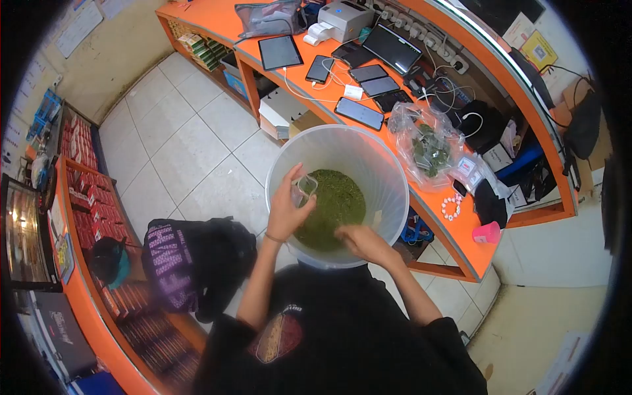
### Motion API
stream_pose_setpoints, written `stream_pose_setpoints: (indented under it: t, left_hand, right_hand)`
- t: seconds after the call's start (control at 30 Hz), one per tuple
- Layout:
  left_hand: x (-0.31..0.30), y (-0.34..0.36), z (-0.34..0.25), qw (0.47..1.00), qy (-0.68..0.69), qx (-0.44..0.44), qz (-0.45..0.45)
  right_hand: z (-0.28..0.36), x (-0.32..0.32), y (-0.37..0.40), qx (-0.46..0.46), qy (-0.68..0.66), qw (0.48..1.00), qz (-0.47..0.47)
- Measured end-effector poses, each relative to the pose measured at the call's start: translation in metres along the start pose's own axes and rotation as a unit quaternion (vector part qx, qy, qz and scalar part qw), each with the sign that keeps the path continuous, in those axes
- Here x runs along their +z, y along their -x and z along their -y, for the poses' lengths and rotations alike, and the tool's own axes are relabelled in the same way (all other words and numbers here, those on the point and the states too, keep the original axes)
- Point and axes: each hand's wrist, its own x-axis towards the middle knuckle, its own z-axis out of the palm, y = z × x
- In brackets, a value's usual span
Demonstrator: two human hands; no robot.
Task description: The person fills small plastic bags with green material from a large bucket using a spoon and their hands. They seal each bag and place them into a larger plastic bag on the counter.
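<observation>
A large translucent plastic bucket [385, 164] stands before me, its bottom covered with finely chopped green leaves [336, 197]. My left hand [288, 209] is raised over the bucket's left side, thumb and fingers closed around a small clear plastic bag [305, 187]. Inside the bucket on the right, my right hand [367, 243] reaches down to the green leaves with its fingers drawn together. Its fingertips are partly hidden, so what they pinch cannot be made out.
An orange counter [454, 247] holds several phones, a tablet [280, 52], a label printer [345, 20], a plastic bag of green leaves [431, 148] and a pink cup [486, 232]. A black backpack [197, 263] sits at left, beside shelves of red packs [102, 204].
</observation>
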Motion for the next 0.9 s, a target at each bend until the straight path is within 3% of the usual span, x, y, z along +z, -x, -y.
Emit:
stream_pose_setpoints:
  t: [0.03, 0.1, 0.17, 0.23, 0.3, 0.33, 0.4, 0.5, 0.57, 0.7, 0.77, 0.9]
  left_hand:
    - [-0.003, -0.002, 0.0, 1.0, 0.001, 0.003, 0.0]
    - [-0.009, 0.001, -0.003, 0.992, 0.068, -0.032, 0.1]
    - [-0.01, 0.003, -0.007, 0.985, 0.088, -0.038, 0.143]
    - [-0.008, 0.004, -0.01, 0.977, 0.105, -0.039, 0.183]
    - [-0.005, 0.008, -0.012, 0.967, 0.086, -0.066, 0.229]
    - [-0.001, 0.011, -0.017, 0.978, 0.09, -0.069, 0.178]
    - [-0.003, 0.012, -0.01, 0.982, 0.06, -0.063, 0.165]
    - [-0.003, 0.012, -0.003, 0.983, 0.057, -0.087, 0.15]
    - [-0.002, 0.011, -0.003, 0.979, 0.082, -0.114, 0.146]
    - [0.001, 0.011, -0.01, 0.971, 0.167, -0.119, 0.124]
    - [0.002, 0.011, -0.012, 0.97, 0.181, -0.127, 0.1]
    - [0.005, 0.012, -0.018, 0.974, 0.174, -0.146, 0.022]
  right_hand:
    - [0.01, -0.007, -0.004, 0.0, 0.002, 1.0, -0.002]
    - [0.048, -0.025, -0.015, -0.018, -0.055, 0.964, -0.259]
    - [0.051, -0.037, -0.026, -0.037, 0.009, 0.961, -0.275]
    - [0.041, -0.038, -0.036, -0.138, 0.08, 0.969, -0.187]
    - [0.028, -0.032, -0.042, -0.151, 0.1, 0.966, -0.185]
    - [0.027, -0.034, -0.044, -0.151, 0.09, 0.963, -0.203]
    - [0.028, -0.036, -0.042, -0.155, 0.079, 0.961, -0.217]
    - [0.042, -0.046, -0.037, -0.083, -0.031, 0.971, -0.22]
    - [0.047, -0.047, -0.035, 0.04, -0.194, 0.942, -0.272]
    - [0.024, -0.03, -0.037, 0.048, -0.292, 0.923, -0.246]
    - [0.023, -0.024, -0.036, 0.004, -0.379, 0.891, -0.25]
    - [0.027, -0.021, -0.034, 0.023, -0.335, 0.897, -0.288]
